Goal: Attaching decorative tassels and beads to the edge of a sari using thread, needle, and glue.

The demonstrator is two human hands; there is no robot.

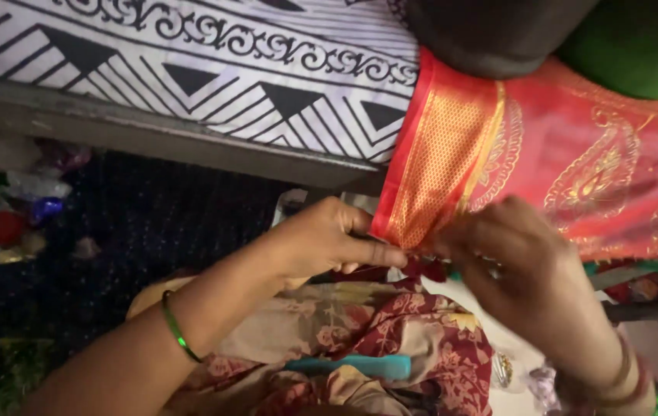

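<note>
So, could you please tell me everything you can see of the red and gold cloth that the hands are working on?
The red cloth looks like shiny woven silk, with gold paisley motifs and a wide gold-dotted border band edged in red. It drapes from the upper right down over the edge of a black-and-white patterned cover. Its lower border corner hangs free, pinched between the left hand and the right hand, whose fingertips meet at the hem. Dark and green bundles sit along its top.
</note>
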